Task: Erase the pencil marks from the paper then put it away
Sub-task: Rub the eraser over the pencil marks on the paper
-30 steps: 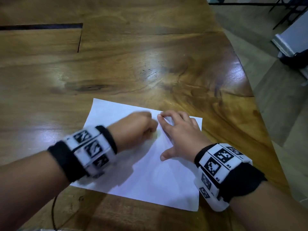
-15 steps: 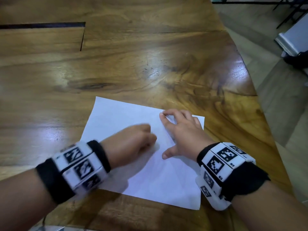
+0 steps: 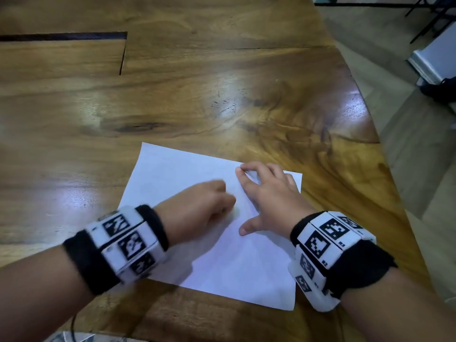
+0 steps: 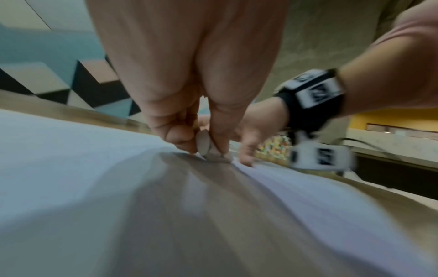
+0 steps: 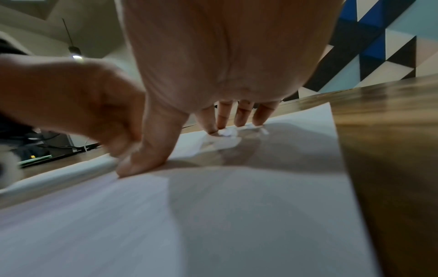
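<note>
A white sheet of paper [image 3: 177, 174] lies flat on the wooden table [image 3: 222, 82]. My left hand [image 3: 197, 208] is curled over the sheet's middle and pinches a small pale eraser [image 4: 205, 148] against the paper [image 4: 59, 159]. My right hand [image 3: 266, 193] lies spread on the sheet's right part, with its fingertips [image 5: 220, 123] and thumb pressing the paper [image 5: 237, 215] down. No pencil marks are plain on the sheet in any view.
The table's curved right edge [image 3: 385, 154] drops to the floor close beside the paper. A dark slot [image 3: 64, 36] cuts the tabletop at the far left. White furniture [image 3: 436, 60] stands on the floor at the far right.
My left hand has slid back and forth across the paper, pulling toward me and then back up. The right hand has stayed pressed on the sheet.
</note>
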The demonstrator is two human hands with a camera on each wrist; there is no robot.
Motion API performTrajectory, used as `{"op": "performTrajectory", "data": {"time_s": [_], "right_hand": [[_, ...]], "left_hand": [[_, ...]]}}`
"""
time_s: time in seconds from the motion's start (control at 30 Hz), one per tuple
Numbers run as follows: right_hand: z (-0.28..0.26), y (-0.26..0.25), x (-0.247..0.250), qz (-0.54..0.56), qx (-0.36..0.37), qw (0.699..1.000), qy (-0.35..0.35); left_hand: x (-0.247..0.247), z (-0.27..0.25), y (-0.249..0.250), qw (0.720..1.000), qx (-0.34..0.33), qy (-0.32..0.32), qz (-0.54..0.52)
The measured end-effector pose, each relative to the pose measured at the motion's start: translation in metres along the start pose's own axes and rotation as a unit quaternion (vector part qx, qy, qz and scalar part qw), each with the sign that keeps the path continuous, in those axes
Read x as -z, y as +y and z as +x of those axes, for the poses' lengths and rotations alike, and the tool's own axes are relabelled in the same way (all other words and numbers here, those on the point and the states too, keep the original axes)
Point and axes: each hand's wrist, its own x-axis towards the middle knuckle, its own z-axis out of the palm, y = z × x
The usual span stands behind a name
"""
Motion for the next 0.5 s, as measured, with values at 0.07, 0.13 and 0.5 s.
{"op": "performTrajectory", "data": {"time_s": [0.07,0.13,0.5], "right_hand": [[0.000,0.000,0.000,0.004,0.000,1.000,0.001],[-0.001,0.001,-0.001,0.005,0.001,1.000,0.002],[-0.002,0.000,-0.002,0.008,0.005,1.000,0.004]], "left_hand": [[-0.009,-0.027,0.005,0.999,-0.016,-0.038,0.009],[-0.015,-0.044,0.005,0.998,-0.006,-0.062,0.001],[0.000,-0.037,-0.010,0.998,0.031,0.043,0.017]]}}
